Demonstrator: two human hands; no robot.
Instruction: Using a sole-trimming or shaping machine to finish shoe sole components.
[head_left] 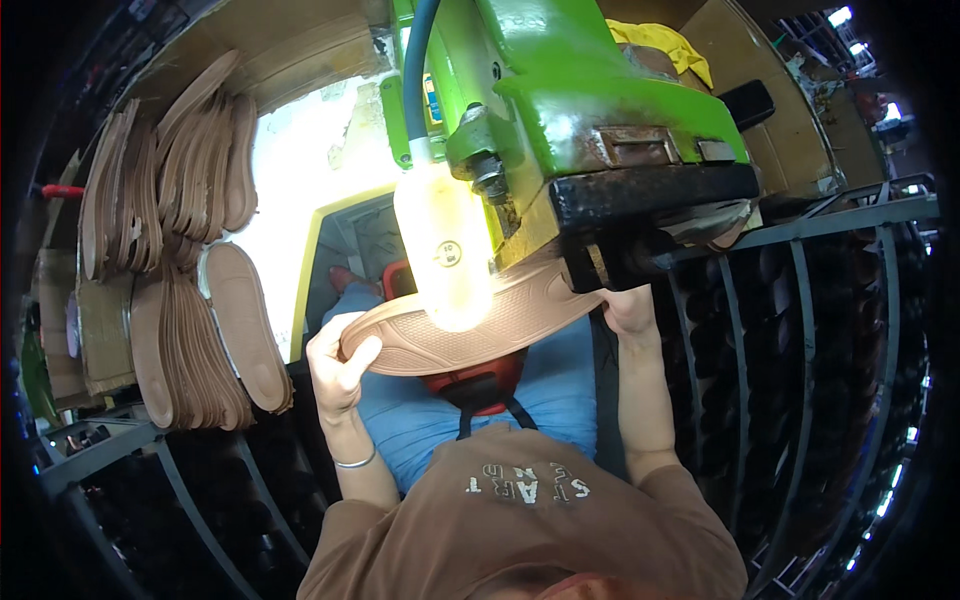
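Observation:
A brown shoe sole [480,338] with a textured surface spans the space between my hands, above my lap. My left hand [338,365] grips its left end, thumb on the upper face and fingers beneath. At the right end my right hand [630,312] is closed on the edge, its fingers partly hidden under the green machine's dark head [650,195]. The sole's right part lies close below this head; whether they touch I cannot tell. A glowing yellow lamp [440,240] hangs in front and covers part of the sole's far edge.
Stacked brown soles [185,340] stand at the left, with a single sole [247,325] leaning beside them. The green machine [620,100] fills the upper right. Cardboard [790,130] lines the back. Metal racks [790,330] flank me, and a yellow cloth [665,45] lies behind the machine.

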